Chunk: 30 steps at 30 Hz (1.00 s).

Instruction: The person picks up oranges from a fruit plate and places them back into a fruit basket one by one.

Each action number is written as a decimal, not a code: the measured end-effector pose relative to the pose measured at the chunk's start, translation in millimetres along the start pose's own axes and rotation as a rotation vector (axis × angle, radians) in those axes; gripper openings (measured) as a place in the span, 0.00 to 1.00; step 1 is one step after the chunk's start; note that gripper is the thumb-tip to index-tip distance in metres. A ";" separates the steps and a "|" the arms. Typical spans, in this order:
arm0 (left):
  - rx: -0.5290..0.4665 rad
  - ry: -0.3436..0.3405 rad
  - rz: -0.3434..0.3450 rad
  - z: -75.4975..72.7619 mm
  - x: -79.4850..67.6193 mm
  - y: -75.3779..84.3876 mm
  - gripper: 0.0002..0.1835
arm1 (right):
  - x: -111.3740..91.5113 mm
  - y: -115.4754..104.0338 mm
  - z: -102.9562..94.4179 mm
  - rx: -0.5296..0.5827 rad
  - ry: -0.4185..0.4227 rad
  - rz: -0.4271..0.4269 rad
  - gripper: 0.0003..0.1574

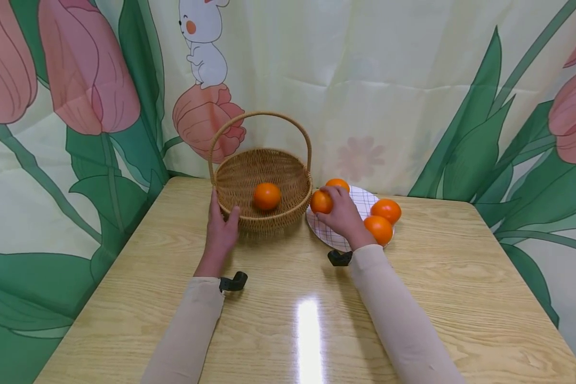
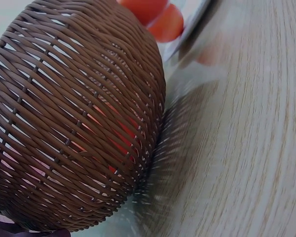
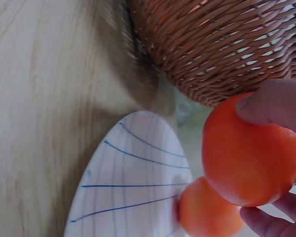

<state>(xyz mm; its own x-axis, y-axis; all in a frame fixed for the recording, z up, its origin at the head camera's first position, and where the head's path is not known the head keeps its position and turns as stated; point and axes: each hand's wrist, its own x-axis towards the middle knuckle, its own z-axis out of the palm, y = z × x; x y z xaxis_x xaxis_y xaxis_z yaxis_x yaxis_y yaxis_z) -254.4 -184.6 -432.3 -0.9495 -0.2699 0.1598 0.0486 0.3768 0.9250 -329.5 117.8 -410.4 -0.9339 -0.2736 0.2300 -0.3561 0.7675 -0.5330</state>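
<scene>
A brown wicker basket (image 1: 288,213) with a tall arched handle stands on the table, with one orange (image 1: 267,196) inside. My left hand (image 1: 222,229) rests against the basket's left front side, thumb and fingers spread apart; in the left wrist view only its fingers (image 2: 29,233) show at the bottom corner. My right hand (image 1: 342,216) pinches an orange (image 3: 254,150) between thumb and fingers, close to the basket's right side and above the plate's left part. On the white plate (image 3: 133,173) with blue lines are an orange (image 1: 337,184) behind that hand and two oranges (image 1: 378,230) at the right.
The wooden table (image 1: 269,330) reaches back to a curtain (image 1: 389,106) printed with tulips and a rabbit. Plate and basket stand side by side near the table's far edge. A bright reflection lies on the tabletop between the forearms.
</scene>
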 end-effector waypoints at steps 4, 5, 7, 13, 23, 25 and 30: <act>0.000 0.003 -0.005 1.1 1.6 0.6 0.43 | -0.7 -4.3 -8.5 0.013 0.026 -0.012 0.40; 0.001 0.004 -0.013 1.3 1.8 0.8 0.43 | -0.8 -5.3 -10.2 0.016 0.032 -0.013 0.39; -0.001 0.004 -0.028 1.5 1.9 1.7 0.43 | -1.4 -7.2 -13.5 0.020 0.046 -0.012 0.39; 0.005 -0.002 -0.045 1.2 1.0 2.5 0.42 | -4.9 -12.9 -22.1 0.040 0.076 0.002 0.39; 0.002 -0.008 -0.063 0.2 1.2 -1.3 0.43 | -7.0 -23.9 -32.9 0.026 0.159 -0.040 0.39; -0.002 -0.002 -0.055 0.1 0.7 -1.7 0.43 | -6.3 -27.5 -34.8 0.021 0.178 -0.057 0.39; -0.006 0.000 -0.023 1.0 1.8 -1.5 0.43 | -4.6 -35.9 -40.0 0.020 0.215 -0.102 0.39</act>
<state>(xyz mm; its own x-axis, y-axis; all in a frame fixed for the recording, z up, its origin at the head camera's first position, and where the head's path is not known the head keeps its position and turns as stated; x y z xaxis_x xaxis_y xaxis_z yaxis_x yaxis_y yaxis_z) -256.5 -184.7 -433.7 -0.9504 -0.2784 0.1389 0.0291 0.3648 0.9306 -311.1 114.8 -359.8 -0.8656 -0.2178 0.4509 -0.4511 0.7300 -0.5134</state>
